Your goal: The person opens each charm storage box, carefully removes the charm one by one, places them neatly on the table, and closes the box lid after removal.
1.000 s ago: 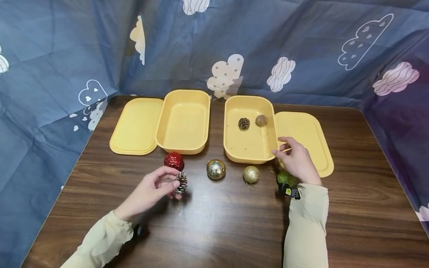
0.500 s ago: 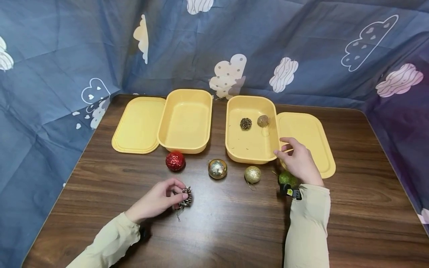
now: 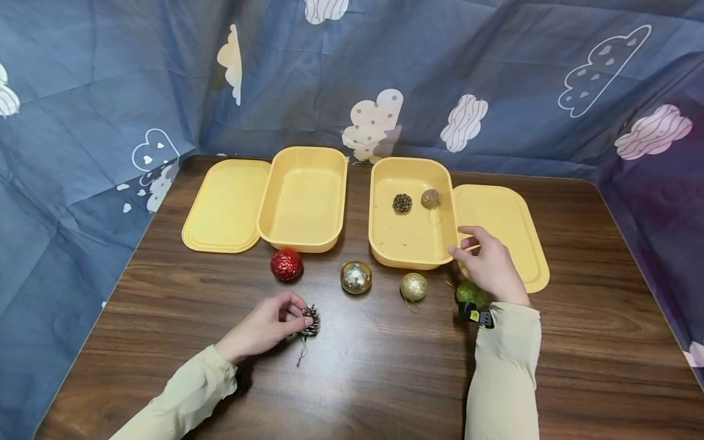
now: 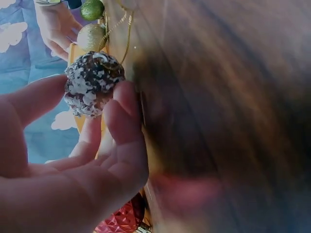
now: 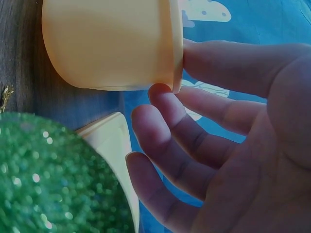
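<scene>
My left hand [image 3: 269, 325] pinches a white-tipped pine cone [image 3: 311, 321] between thumb and fingers, over the near part of the table. A thin cord [image 4: 129, 36] hangs from the cone. My right hand [image 3: 492, 263] grips the near right corner of the right yellow box [image 3: 379, 247], thumb and fingertips at its rim [image 5: 176, 58]. Inside that box lie a brown pine cone [image 3: 402, 203] and a brown ball [image 3: 430, 198]. Beneath the right wrist a glittery green ball [image 5: 53, 179] is partly hidden.
A left yellow box [image 3: 266, 223] stands beside its lid [image 3: 225, 208]; another lid [image 3: 506, 226] lies right. Before the boxes are a red ball [image 3: 286, 264], a shiny gold ball [image 3: 355, 277] and a glittery gold ball [image 3: 414, 286]. Patterned blue cloth [image 3: 286, 79] hangs behind.
My left hand has moved towards me and slightly right, away from the red ball, with the pine cone turning in its fingers. My right hand has stayed at the box corner.
</scene>
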The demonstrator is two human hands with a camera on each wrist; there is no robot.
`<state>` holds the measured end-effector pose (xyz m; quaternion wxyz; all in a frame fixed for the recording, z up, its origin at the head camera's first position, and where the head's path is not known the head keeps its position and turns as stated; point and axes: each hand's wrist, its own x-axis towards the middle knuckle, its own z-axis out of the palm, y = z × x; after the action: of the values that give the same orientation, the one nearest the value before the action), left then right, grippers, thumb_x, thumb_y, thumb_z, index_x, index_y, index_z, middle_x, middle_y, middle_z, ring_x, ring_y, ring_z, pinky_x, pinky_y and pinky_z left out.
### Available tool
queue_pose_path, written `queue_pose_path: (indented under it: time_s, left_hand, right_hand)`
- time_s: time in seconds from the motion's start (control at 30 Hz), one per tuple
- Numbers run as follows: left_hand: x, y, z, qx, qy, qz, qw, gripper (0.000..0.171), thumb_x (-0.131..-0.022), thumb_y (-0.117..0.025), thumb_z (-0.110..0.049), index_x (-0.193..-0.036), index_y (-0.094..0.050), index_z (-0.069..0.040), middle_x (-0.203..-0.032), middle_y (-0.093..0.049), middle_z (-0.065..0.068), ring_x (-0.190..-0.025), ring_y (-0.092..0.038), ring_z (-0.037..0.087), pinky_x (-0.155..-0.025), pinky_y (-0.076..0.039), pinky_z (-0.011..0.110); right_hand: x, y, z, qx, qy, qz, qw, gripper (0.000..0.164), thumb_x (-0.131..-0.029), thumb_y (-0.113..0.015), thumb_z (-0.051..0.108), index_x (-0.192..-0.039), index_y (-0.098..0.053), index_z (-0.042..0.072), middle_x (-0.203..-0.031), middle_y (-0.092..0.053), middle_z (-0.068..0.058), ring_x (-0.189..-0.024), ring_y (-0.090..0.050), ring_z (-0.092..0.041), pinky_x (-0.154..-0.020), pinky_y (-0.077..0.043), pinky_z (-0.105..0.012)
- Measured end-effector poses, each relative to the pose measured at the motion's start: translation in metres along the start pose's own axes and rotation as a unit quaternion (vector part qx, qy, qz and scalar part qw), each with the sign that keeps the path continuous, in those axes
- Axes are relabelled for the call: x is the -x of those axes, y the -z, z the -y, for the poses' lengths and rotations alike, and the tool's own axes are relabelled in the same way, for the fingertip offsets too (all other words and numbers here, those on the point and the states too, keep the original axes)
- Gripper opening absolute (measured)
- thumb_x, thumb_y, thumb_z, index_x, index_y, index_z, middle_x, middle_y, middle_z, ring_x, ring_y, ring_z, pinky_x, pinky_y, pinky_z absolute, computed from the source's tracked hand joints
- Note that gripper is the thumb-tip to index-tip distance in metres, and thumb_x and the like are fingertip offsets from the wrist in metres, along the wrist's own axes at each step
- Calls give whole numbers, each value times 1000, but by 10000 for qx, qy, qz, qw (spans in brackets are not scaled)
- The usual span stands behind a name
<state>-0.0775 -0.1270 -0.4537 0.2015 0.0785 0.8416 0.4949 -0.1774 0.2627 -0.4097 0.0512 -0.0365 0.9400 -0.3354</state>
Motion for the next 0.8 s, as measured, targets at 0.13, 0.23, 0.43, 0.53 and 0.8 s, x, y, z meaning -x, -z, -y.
queue_pose_path:
  time_s: [0.13,0.23,0.43,0.53,0.8]
  left_hand:
    - [-1,-1,0,-244,34,-40,9997,31,-87,-69,-27,-104,-60,-3,-90,-65,4,-74,-60,11,-70,-50,21]
    - [-1,-1,-1,-251,81,-9,9997,32,-87,-69,-28,-103,-60,-3,-87,-65,4,-71,-61,11,-68,-49,21]
    - [-6,-2,-1,-132,85,35,9999,32,-87,-68,-27,-102,-59,0,-84,-66,6,-67,-65,13,-65,-50,22]
    - [-7,-2,-2,-102,164,13,9998,32,-88,-68,-28,-102,-59,-1,-83,-67,6,-66,-65,13,-63,-50,23]
    - [-10,-3,-5,13,290,31,9996,31,-88,-69,-27,-101,-59,-1,-82,-66,7,-63,-66,14,-59,-52,25]
  right_hand:
    - [0,0,0,-1,5,3,10000,55,-95,-59,30,-139,-45,-1,-107,-61,-21,-97,-64,-37,-71,-48,-31]
    - [0,0,0,-1,1,6,10000,55,-95,-59,30,-139,-45,-1,-107,-61,-20,-97,-64,-37,-71,-48,-31]
    - [0,0,-1,16,11,11,10000,55,-95,-59,30,-139,-45,-1,-107,-60,-20,-97,-64,-37,-71,-48,-31]
    - [0,0,-1,18,9,26,10000,55,-95,-59,30,-139,-45,-1,-107,-60,-20,-97,-64,-37,-70,-48,-31]
    - [0,0,-1,8,31,-1,10000,54,-95,-60,28,-138,-46,-1,-105,-61,-21,-96,-64,-37,-71,-48,-31]
